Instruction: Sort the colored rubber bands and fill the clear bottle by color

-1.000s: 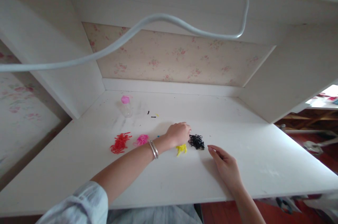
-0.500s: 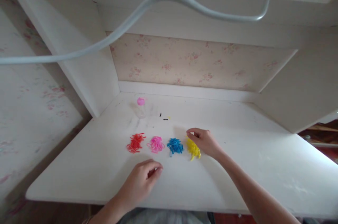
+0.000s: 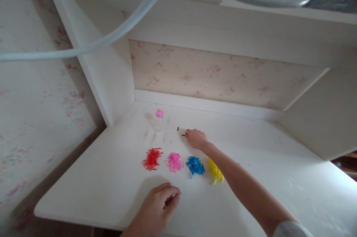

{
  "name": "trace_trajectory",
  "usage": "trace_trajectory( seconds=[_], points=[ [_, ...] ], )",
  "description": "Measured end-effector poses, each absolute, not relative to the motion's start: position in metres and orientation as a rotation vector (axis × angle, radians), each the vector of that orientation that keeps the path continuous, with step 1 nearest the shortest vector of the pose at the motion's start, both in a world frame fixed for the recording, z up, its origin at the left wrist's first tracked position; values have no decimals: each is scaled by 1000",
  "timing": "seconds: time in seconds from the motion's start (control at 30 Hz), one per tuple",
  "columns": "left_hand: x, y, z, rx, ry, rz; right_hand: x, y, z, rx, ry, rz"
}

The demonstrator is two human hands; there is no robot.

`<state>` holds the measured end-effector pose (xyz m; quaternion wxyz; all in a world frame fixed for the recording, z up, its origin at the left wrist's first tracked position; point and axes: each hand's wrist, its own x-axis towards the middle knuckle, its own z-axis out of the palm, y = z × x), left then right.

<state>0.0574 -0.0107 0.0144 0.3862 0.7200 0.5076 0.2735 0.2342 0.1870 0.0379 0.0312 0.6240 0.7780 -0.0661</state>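
Four colours of small rubber bands lie in a row: a red pile [image 3: 152,159], a pink pile [image 3: 174,162], a blue pile [image 3: 195,166] and a yellow pile [image 3: 215,171], partly behind my right forearm. My right hand [image 3: 196,138] is past the row, fingertips pinched at the table beside a short black piece [image 3: 183,135]. Anything between those fingertips is hidden. A second black piece [image 3: 177,128] lies just farther left. My left hand [image 3: 163,207] rests near the front, in front of the pink pile, fingers curled and thumb against the forefinger, with nothing visible in it.
A small clear bottle [image 3: 158,124] with a pink cap stands at the back left of the white table [image 3: 97,177]. A pale cable [image 3: 119,33] crosses high in view. Overhead, a shelf [image 3: 279,25] holds clear plastic packages.
My right hand has moved from the yellow pile away from me and left to the black pieces, covering the small yellow bit there. My left hand keeps its pose; the view has shifted.
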Motion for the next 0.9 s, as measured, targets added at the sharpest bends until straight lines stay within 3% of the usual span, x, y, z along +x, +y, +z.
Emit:
trace_trajectory(
  seconds=[0.2,0.47,0.67,0.9],
  points=[
    [56,-10,11,1846,1280,714,264,150,48,1971,2460,-204],
    [54,5,28,1787,1291,745,387,86,36,2574,2343,-355],
    [70,79,51,2135,1451,679,419,64,23,2619,2241,-369],
    [101,170,28,2233,1798,416,438,44,1,2993,2006,-586]
  ],
)
